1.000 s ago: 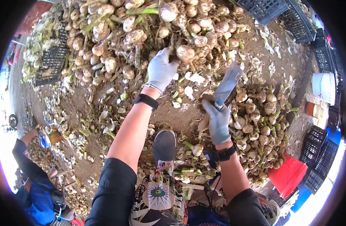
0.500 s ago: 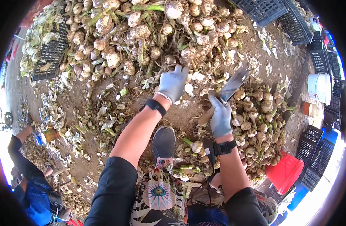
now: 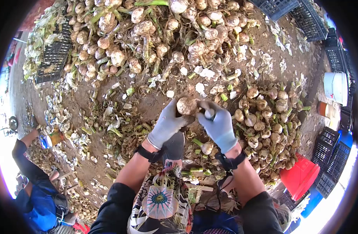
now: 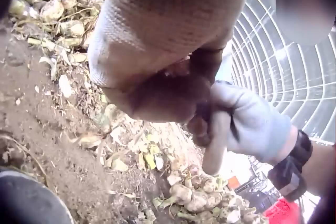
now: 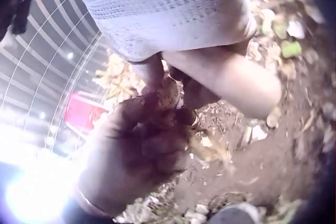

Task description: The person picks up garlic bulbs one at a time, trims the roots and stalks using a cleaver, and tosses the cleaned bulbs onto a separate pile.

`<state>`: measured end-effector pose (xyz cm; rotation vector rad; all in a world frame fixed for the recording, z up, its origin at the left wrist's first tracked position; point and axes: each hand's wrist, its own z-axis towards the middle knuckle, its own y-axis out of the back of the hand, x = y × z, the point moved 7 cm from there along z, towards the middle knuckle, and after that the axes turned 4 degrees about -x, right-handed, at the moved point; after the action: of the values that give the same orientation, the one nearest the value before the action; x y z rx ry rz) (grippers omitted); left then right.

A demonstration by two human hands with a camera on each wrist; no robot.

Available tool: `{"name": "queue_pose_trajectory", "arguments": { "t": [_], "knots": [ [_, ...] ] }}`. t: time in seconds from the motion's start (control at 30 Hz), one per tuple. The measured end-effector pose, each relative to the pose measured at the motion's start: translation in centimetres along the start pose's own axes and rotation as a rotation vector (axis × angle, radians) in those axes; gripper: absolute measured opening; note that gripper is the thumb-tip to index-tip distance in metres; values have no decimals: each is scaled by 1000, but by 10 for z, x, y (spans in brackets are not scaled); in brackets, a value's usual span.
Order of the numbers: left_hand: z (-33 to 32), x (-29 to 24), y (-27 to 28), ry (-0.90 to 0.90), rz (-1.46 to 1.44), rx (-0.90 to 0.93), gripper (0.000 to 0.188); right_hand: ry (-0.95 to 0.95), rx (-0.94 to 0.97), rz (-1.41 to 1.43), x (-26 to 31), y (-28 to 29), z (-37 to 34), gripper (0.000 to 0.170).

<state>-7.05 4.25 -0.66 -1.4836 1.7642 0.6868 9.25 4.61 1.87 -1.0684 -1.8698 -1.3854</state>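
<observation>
In the head view, my gloved left hand holds a round, dirt-streaked garlic bulb in front of my body, thumb and fingers around its side. My gloved right hand is close beside it, fingers at the bulb's right side. That right hand also grips a cleaver by its pale, rounded handle, whose end shows in both wrist views; the blade is hidden. From the right wrist, part of the bulb shows between the two hands.
A large heap of untrimmed garlic lies ahead. To the right is a pile of short-stemmed bulbs, with a red bucket, white bucket and black crates beyond. Peelings litter the soil; another person sits at left.
My left hand has come back from the heap toward me with a garlic bulb. My right hand has moved inward to meet it, and the cleaver has turned so its blade no longer shows.
</observation>
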Motion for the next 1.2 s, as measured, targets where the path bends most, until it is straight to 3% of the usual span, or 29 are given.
{"name": "queue_pose_trajectory", "arguments": {
  "t": [0.03, 0.1, 0.13, 0.17, 0.23, 0.27, 0.33, 0.47, 0.53, 0.57, 0.63, 0.7, 0.77, 0.87, 0.9, 0.97, 1.03, 1.1, 1.13, 1.17, 1.2],
  "knots": [
    [-1, 19, 4, 1, 1, 1, 66, -1, 0, 1, 1, 1, -4, 33],
    [-6, 49, 10, -316, -205, 44, 71, 305, 108, -677, 26, -4, -16, 29],
    [0, 70, 10, 37, -556, 117, 81, 365, 81, -694, 33, -2, -21, 29],
    [-3, 59, 9, 39, -554, 117, 81, 363, 81, -692, 35, -1, -22, 29],
    [-15, 22, 7, -102, -112, 106, 82, 357, 131, -673, 36, -3, -25, 28],
    [-15, 31, 8, -97, -112, 105, 82, 355, 135, -671, 32, -5, -25, 28],
    [-12, 46, 14, -254, 95, 52, 74, 285, 101, -609, 18, -4, -21, 24],
    [-15, 29, 14, -223, -155, 42, 68, 238, 109, -572, 16, -6, -22, 23],
    [-21, 0, 5, -107, 74, 180, 82, -166, 278, -620, -25, 0, -9, 27],
    [-34, -17, -1, -226, 167, 182, 71, -291, 381, -750, -58, 6, -3, 29],
    [-38, -25, -5, -174, 190, 181, 64, -340, 328, -685, -74, 16, -13, 31],
    [-33, -20, -6, -226, 296, 99, 54, -319, 200, -463, -78, 16, -22, 35],
    [-31, -8, 0, -272, 414, 6, 45, -252, 203, -363, -72, 8, -23, 34],
    [-39, -7, -15, -678, 1014, 9, 29, -116, 258, -264, -25, -3, -17, 33],
    [-40, -7, -16, -677, 1016, 14, 29, -119, 257, -261, -11, -3, -16, 33],
    [-51, -13, -31, -908, 1208, 118, 15, 0, 351, -346, 16, -9, -12, 30],
    [-61, -20, -31, -972, 1168, 136, 9, -124, 420, -640, -35, -13, -5, 26],
    [-62, -31, -21, -984, 1311, 111, 8, -263, 410, -711, -98, 2, -25, 27],
    [-55, -31, -20, -831, 1292, 157, 12, -340, 375, -470, -123, -5, -39, 27],
    [-63, -36, -40, -904, 1190, 182, 20, -436, 340, -221, -140, -12, -61, 28],
    [-64, -51, -66, -997, 1095, 196, 31, -658, 473, -222, -149, -26, -76, 36]
  ]
}}
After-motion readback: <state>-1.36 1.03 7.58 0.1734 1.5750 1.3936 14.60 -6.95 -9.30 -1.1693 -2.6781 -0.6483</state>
